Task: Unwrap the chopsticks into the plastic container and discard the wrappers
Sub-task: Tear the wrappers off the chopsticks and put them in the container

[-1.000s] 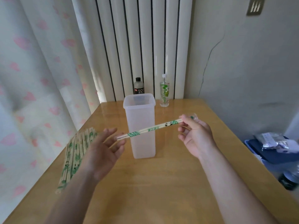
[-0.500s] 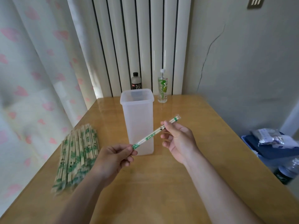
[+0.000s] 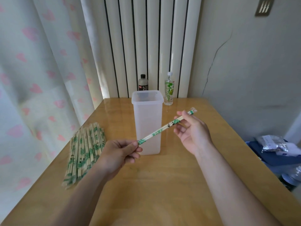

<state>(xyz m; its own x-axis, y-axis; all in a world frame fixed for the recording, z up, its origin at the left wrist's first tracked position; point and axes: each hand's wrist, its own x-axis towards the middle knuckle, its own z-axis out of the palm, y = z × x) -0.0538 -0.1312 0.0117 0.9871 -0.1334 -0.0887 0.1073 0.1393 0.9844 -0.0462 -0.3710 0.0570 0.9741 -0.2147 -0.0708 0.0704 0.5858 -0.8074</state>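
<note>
The wooden table (image 3: 162,185) fills most of what I see. On it the tall, translucent plastic container (image 3: 147,124) stands upright with its mouth open, and I can make out nothing inside it. To its left, near the table's edge, a pile of wrapped chopsticks (image 3: 84,150) lies flat. Both hands are in front of the container, sharing one wrapped pair (image 3: 158,131) that slants through the air clear of the table. The left hand (image 3: 118,154) has its fingers curled in and pinches the low, near end between thumb and forefinger. The right hand (image 3: 192,132), palm turned up, nips the pair close to its far end with thumb and fingertips, the other fingers loosely bent, and the clear wrapper tip (image 3: 193,110) pokes out beyond them. The step looks like opening this wrapper. I'd hold the sticks firmly with the left hand, tear or slide the film off from that loose tip, and keep the pair together. It should then go down into the container thin end first, so it doesn't tip the light box. Counting: one table, one container and one pile with too many pairs to number, certainly dozens. There are two hands, and two bottles at the back by the radiator, a dark bottle (image 3: 143,83) and a green-labelled bottle (image 3: 169,90). One pair is in hand. A crumpled silvery bag (image 3: 272,144) lies low at the right. I can't tell whether that is where the wrappers go.
</note>
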